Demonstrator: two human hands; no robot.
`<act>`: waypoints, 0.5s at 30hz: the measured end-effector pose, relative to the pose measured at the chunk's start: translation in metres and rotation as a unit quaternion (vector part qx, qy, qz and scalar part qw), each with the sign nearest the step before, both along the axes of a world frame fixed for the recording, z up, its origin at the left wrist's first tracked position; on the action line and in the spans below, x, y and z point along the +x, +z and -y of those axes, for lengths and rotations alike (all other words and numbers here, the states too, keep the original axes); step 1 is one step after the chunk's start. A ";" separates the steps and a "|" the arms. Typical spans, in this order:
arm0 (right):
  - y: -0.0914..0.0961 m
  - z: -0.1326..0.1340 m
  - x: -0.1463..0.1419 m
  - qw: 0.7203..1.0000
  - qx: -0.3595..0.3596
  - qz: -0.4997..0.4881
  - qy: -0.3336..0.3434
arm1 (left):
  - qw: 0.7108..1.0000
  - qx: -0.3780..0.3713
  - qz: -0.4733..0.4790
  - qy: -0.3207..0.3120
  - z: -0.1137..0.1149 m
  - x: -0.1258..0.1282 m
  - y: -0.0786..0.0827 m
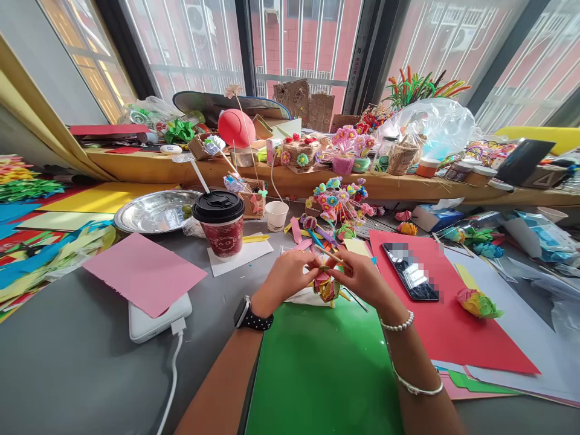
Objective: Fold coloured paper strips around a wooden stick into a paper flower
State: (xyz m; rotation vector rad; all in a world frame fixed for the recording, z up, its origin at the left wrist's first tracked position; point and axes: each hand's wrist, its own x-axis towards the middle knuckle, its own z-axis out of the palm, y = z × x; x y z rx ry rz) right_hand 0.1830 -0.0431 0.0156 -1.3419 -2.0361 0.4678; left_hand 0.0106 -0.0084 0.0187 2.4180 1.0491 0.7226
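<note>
In the head view, my two hands meet just above the middle of the frame. My left hand [285, 275] and right hand [362, 275] each keep a closed grip, fingertips pinched on the paper flower [326, 287]. It hangs between them over the far edge of the green sheet [317, 368]. A thin stick [333, 257] slants up and to the left from my right fingers.

As I judge it, pinching too hard could crush or tear the folded petals, and the stick could slip out or poke through the paper. A careless swing of my left arm could tip the lidded cup [220, 223], centre left, toward the pink sheet [142, 272] and the power bank [154, 320] under it.

Counted:
- one flower in my grip
- one loose folded flower [478, 302] at right
- one lidded cup
- one small white cup [276, 215]
- one phone [410, 270] on the red sheet [453, 326]
- one metal plate [154, 210]
</note>
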 end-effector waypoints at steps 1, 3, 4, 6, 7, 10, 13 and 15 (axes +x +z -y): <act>0.000 0.000 0.001 1.000 -0.007 -0.008 0.002 | 1.000 0.010 -0.001 -0.004 0.000 0.001 0.000; 0.000 0.000 0.002 0.999 -0.020 -0.024 0.005 | 1.000 0.019 0.003 -0.014 0.001 0.001 0.001; 0.000 0.000 0.002 0.999 -0.024 -0.029 0.005 | 1.000 0.020 0.007 -0.020 0.001 0.002 0.001; 0.001 0.001 0.001 0.999 -0.028 -0.031 0.001 | 0.999 0.019 0.014 -0.030 0.001 0.002 0.002; 0.002 0.001 0.000 0.999 -0.027 -0.030 -0.002 | 0.999 0.019 0.016 -0.031 0.002 0.002 0.002; 0.004 0.002 -0.001 1.000 -0.021 -0.021 -0.009 | 0.999 0.030 0.011 -0.025 0.002 0.003 0.002; 0.004 0.002 -0.002 1.000 -0.012 -0.014 -0.016 | 0.999 0.049 -0.006 -0.018 0.002 0.003 0.002; 0.003 0.002 -0.002 1.000 -0.010 -0.004 -0.029 | 0.998 0.061 -0.019 -0.010 0.003 0.003 0.002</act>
